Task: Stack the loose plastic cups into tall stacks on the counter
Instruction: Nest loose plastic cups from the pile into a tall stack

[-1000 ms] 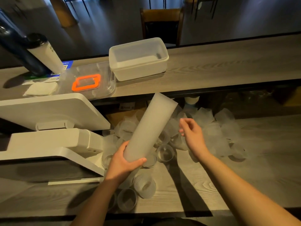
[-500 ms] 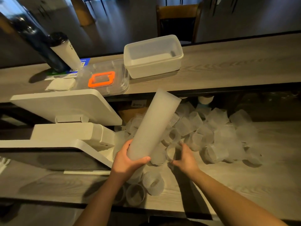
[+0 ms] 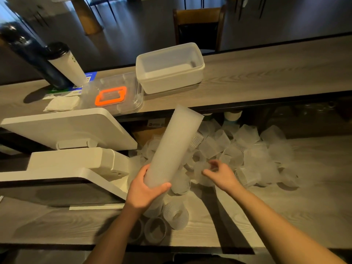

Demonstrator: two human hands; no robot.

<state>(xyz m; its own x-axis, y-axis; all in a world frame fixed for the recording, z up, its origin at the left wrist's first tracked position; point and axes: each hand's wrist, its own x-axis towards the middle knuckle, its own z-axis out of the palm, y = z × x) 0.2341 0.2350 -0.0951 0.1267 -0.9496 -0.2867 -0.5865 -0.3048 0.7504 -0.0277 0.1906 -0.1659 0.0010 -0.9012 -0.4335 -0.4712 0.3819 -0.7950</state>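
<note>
The tilted stack (image 3: pixel 171 149) is gripped low by the left hand (image 3: pixel 144 189); the right hand (image 3: pixel 219 173) pinches a cup (image 3: pixel 202 167) from the surface pile. Nested cups could slide out.

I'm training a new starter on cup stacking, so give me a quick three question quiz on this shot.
1. True or false: the left hand grips the tall stack near its lower end.
2. Which hand is at the loose cups? A. left B. right C. neither
3. Fill in: the white tub stands on the upper ____.

Key: 1 true. 2 B, the right hand, though its fingers blur, so any grip is unclear. 3 shelf.
</note>
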